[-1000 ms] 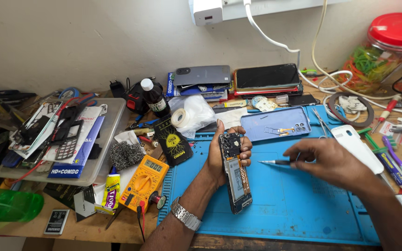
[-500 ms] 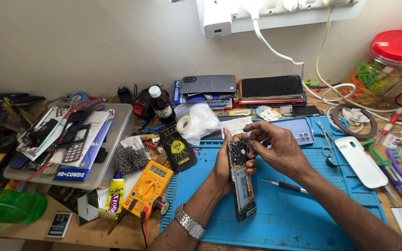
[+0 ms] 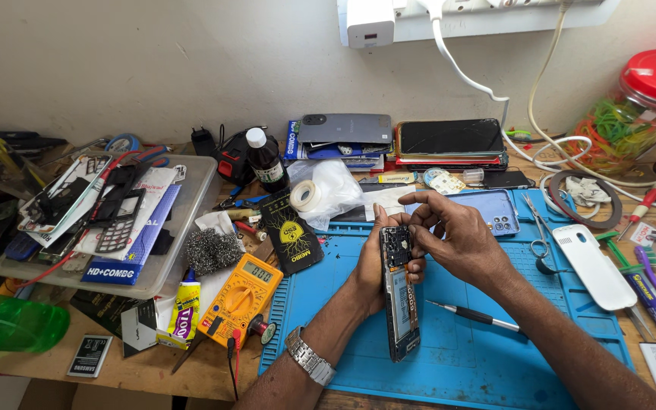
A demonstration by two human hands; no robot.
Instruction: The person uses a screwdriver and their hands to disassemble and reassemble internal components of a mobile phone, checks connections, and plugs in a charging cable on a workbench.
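— Where is the opened phone [image 3: 400, 292] now?
— Over the blue mat [image 3: 465, 357] on the bench, back cover off and circuit board bare. The left hand [image 3: 373, 266] is wrapped around its edge; the right hand [image 3: 449, 235] pinches at the top end with curled fingertips, holding no tool.
— So how far along is it?
— The opening looks done; the insides are still in place. The screwdriver [image 3: 476, 316] lies on the mat.
— Containers?
— A red-lidded jar [image 3: 639, 106] holds rubber bands; a clear tray [image 3: 184, 228] holds phone parts.

Red-lidded jar [image 3: 651, 106] cut by right edge; green bottle [image 3: 5, 325] cut left; right fingers [image 3: 419, 216] hide phone's top corner.
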